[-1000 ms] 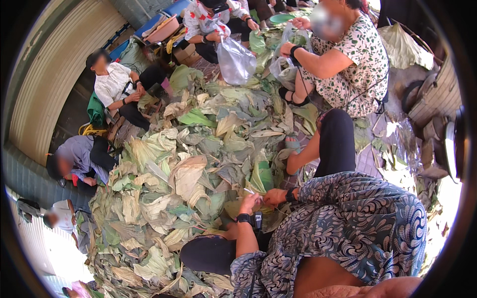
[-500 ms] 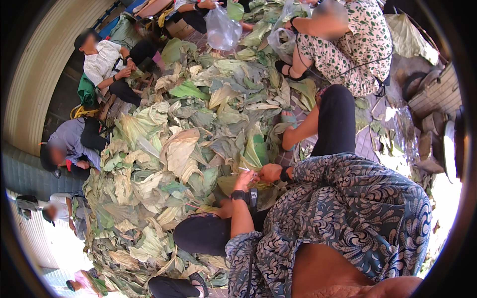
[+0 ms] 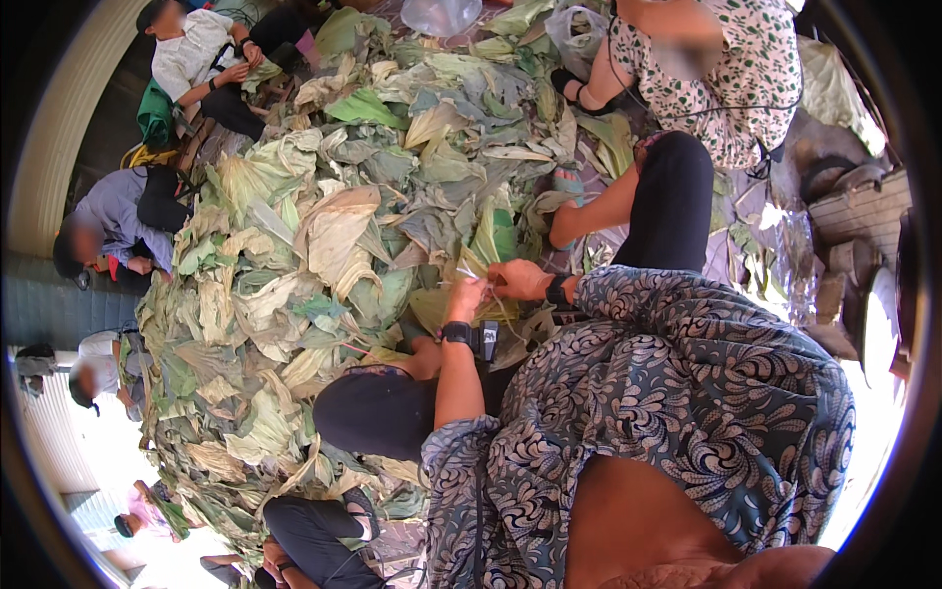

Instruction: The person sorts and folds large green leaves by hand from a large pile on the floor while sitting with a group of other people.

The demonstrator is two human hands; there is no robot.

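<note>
My left hand and my right hand meet in front of my body, just over the near edge of a big heap of dry leaves. A thin white stick-like thing pokes out from the closed fingers of my left hand. The fingers of my right hand are pinched together beside it; whatever they grip is too small to make out. Both wrists wear black bands. Under the hands lie yellowish leaf pieces, and a green leaf stands just beyond.
A person in a leaf-print outfit sits at far right, near a clear plastic bag. Several people sit along the left, one in a white top. Dark-trousered knees show at lower left. Stacked round objects stand at right.
The whole view has shifted, so the heap and people sit higher and further left. My hands stay together in much the same pinch, with the white stick-like thing still showing.
</note>
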